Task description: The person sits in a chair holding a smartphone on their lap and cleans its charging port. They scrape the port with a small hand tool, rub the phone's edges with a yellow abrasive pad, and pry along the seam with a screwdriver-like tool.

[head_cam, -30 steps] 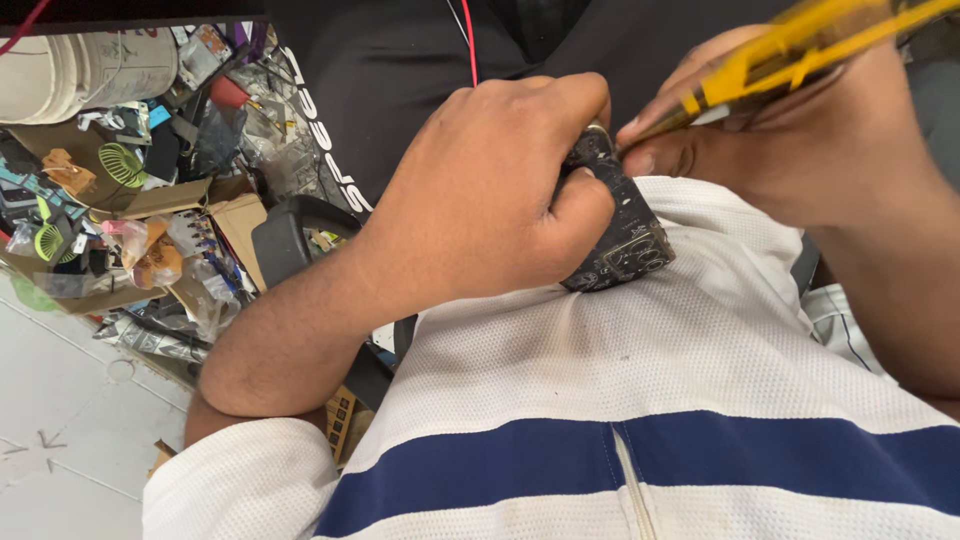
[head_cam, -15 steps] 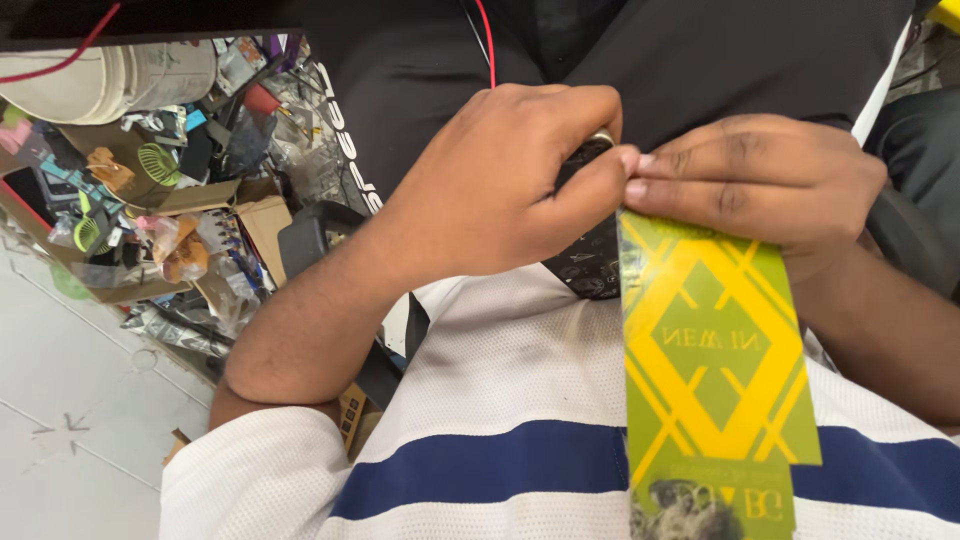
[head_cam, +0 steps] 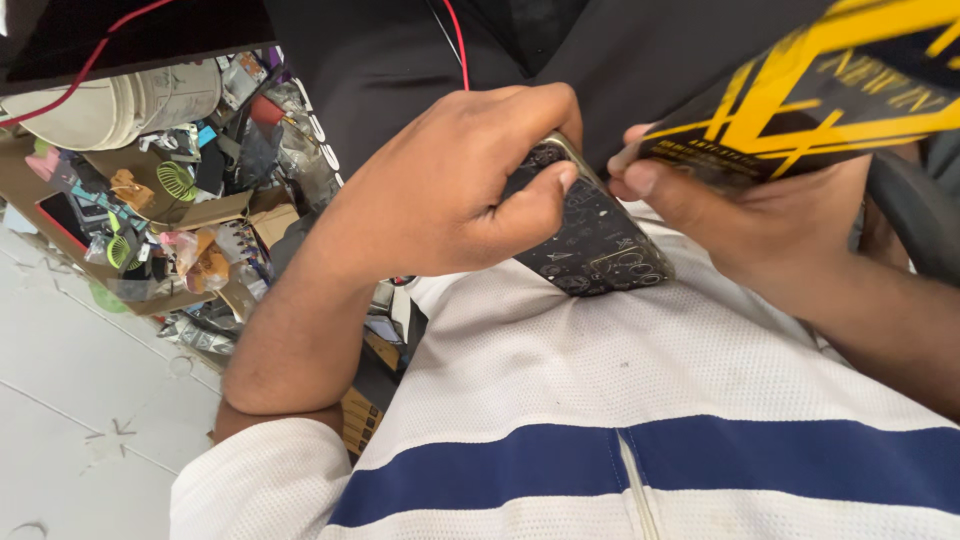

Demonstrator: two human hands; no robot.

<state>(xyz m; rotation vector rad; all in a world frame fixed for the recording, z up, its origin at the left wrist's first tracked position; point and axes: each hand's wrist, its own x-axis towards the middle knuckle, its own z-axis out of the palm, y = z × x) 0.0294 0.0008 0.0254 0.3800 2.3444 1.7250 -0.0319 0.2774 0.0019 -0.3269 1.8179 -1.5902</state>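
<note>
At far left a pale tiled floor [head_cam: 70,400] shows, bare in the near corner. Above it stands a white plastic bucket [head_cam: 120,105], lying tilted, its contents not visible. Beside and below the bucket an open cardboard box [head_cam: 190,215] holds a dense heap of small parts, wrappers and packets; individual items cannot be told apart. A red wire [head_cam: 455,40] runs down across the dark cloth at top centre.

At centre the person's left hand [head_cam: 440,195] is closed around the upper end of a phone in a black patterned case [head_cam: 600,245], thumb pressed on the case's face, fingers [head_cam: 545,110] wrapped over its top edge. The phone lies tilted against the person's white shirt with a blue band [head_cam: 640,400], pressed to the chest.

To the right, the right hand [head_cam: 760,225] grips a flat black-and-yellow packet [head_cam: 810,100], fingers curled tight on its lower edge, thumb tip just beside the phone's upper corner. Whether the packet touches the phone cannot be told.
</note>
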